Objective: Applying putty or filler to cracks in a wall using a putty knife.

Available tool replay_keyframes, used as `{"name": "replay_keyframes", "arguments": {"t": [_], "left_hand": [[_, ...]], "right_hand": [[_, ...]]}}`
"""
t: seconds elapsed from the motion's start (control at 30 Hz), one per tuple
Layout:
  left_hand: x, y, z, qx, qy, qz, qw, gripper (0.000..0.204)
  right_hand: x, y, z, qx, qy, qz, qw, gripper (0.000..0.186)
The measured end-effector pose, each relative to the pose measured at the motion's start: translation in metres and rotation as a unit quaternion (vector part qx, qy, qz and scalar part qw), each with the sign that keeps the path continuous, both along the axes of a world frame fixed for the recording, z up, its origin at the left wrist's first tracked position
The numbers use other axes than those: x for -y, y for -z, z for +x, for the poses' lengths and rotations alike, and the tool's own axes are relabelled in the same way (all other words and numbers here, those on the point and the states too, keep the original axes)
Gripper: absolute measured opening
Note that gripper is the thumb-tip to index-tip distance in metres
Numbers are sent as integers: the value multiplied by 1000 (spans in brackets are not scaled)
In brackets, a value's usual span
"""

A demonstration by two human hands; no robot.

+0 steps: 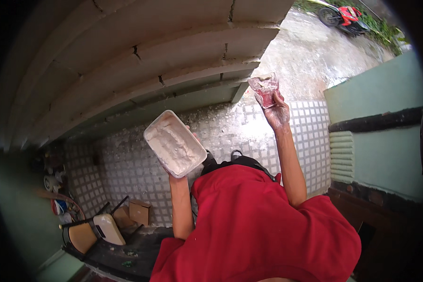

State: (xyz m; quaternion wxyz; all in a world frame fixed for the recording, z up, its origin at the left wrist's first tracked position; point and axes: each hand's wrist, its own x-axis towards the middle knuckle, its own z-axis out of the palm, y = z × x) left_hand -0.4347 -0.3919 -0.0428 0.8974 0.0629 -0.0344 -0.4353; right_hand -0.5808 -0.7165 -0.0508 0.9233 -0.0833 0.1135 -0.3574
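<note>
A whitish rectangular tub (154, 151) holds pale, paste-like filler (176, 141) with an uneven, scooped surface. My left hand (176, 176) grips the tub from below, with fingertips showing at its far right side; most of that hand is hidden by the tub. To the right, and farther out, my right hand (278, 114) is closed on a flat, reddish spreader (268, 97). Pale filler is smeared over the spreader's upper end, and whitish residue marks my right fingers and wrist. The spreader is held up near the end of the block wall (183, 44), apart from the tub.
The block wall has cracked, open joints. Below lies a checked tile floor (310, 141) with pale spatter. Chairs (109, 229) and a cardboard box (139, 212) stand at the lower left. A green wall (376, 84) is at right; a red motorbike (348, 18) is outside.
</note>
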Motion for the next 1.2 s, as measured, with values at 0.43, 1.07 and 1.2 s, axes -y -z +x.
{"name": "replay_keyframes", "arguments": {"t": [0.43,1.07,1.2], "left_hand": [[44,-18,-97,36,-77,129,988,69],[-11,-20,-139,-21,-225,160,961,72],[-13,-28,-130,-20,-205,102,973,72]], "right_hand": [[112,9,11,-285,81,-246,923,22],[120,24,150,-420,275,-577,644,70],[144,22,144,-296,299,-586,692,57]]}}
